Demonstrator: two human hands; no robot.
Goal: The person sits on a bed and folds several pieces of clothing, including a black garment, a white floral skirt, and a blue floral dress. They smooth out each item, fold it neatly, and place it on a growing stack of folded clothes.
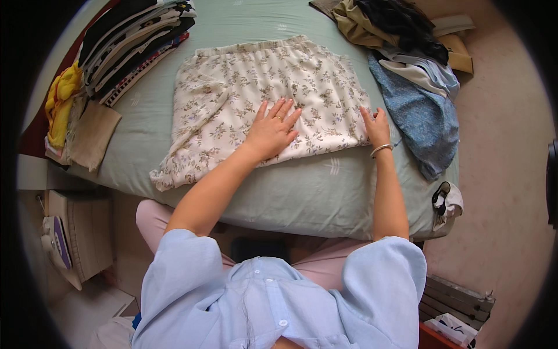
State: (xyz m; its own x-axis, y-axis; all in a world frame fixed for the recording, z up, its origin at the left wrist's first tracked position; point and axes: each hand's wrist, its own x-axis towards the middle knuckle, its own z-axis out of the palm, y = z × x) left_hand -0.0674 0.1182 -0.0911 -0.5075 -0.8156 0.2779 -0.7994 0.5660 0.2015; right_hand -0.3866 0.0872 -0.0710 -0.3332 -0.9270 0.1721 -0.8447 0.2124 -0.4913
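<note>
A cream floral garment, apparently a skirt (270,91), lies spread on a pale green bed sheet (301,196). Its gathered elastic waistband (253,46) is at the far side, and the left part is folded over in loose creases. My left hand (272,128) rests flat on the fabric near the middle of the lower part, fingers apart, a ring on one finger. At the garment's right edge is my right hand (377,126), with a bangle on the wrist. Its fingers are bent against the cloth; whether they pinch the edge is hidden.
A stack of folded clothes (135,48) stands at the far left, beside a yellow plush-like item (63,100) and a beige folded cloth (93,135). Loose clothes (388,26) and a blue patterned garment (423,118) lie along the right. A small white-and-black item (449,203) sits at the bed's right corner.
</note>
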